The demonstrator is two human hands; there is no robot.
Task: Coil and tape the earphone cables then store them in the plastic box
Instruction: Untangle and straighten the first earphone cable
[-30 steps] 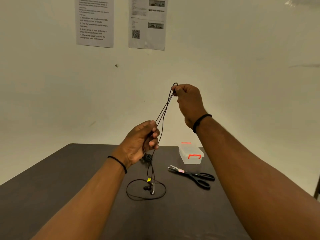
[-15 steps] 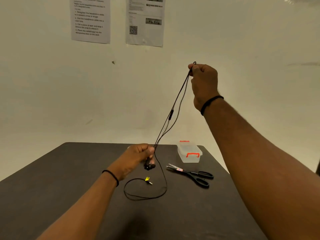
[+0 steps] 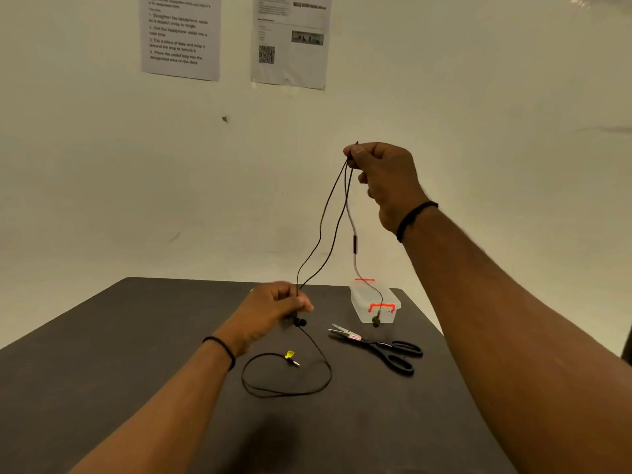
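Right hand (image 3: 383,179) raised at about 1 o'clock above the worktop (image 3: 102,354), fingers pinched on the top bend of the earphone cable (image 3: 325,220). Left hand (image 3: 277,306) low, near centre, fingers curled round the same strands just above one earbud (image 3: 301,322). Between the hands the cable's long axis runs steeply, 7 o'clock up to 1 o'clock. A third strand hangs free from the right hand, its earbud dangling in front of the plastic box (image 3: 374,302). Slack loop and plug (image 3: 292,360) lie on the worktop at 6 o'clock from the left hand, the nearer hand. Scissors (image 3: 379,347) sit just in front of the box. Judgement: coiling not yet begun; strands being straightened.
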